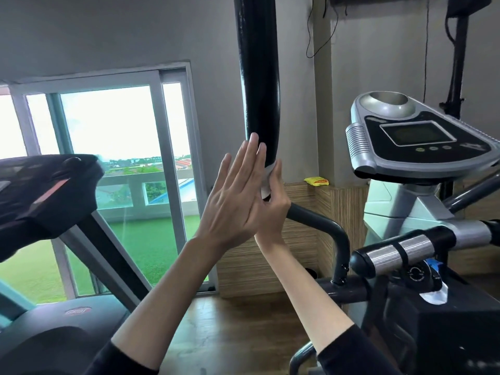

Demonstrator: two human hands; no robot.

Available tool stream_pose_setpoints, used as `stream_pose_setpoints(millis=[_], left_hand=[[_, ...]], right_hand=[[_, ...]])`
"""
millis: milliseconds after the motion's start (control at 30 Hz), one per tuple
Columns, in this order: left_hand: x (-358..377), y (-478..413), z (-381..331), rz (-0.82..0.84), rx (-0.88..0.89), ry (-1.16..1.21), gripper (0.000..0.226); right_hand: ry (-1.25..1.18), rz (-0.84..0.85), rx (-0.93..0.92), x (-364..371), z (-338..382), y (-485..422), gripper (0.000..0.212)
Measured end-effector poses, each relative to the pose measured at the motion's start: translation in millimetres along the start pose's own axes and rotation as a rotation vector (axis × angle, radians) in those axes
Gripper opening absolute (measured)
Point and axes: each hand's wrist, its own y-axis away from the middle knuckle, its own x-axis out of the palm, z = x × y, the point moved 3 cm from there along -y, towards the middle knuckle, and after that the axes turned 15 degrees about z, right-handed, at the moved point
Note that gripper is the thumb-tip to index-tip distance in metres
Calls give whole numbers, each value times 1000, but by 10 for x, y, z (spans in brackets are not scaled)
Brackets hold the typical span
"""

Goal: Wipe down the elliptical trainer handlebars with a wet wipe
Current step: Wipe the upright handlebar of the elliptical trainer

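Note:
A thick black foam-covered handlebar of the elliptical rises up the middle of the view. At its lower end my right hand wraps a white wet wipe around the bar, fingers curled round it. My left hand is held flat with straight fingers, its fingertips touching the left side of the black grip just above the wipe. Below my hands the bar continues as a bare dark tube curving down to the frame.
The elliptical's grey console with a screen stands at the right, with a chrome-and-black fixed grip below it. A treadmill console juts in from the left. A window is behind, and a yellow packet lies on a wooden ledge.

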Motion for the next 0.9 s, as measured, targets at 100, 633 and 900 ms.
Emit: stream_pose_setpoints(millis=[100,633,900], left_hand=[[135,77,18,33,-15,19,64],[421,234,76,56,-71,32,65],[520,216,61,29,-94,57,60]], right_hand=[[47,-5,-78,-19,49,-42,55],[147,143,12,-24,-459,176,54],[198,103,-123,-14,-348,69,54]])
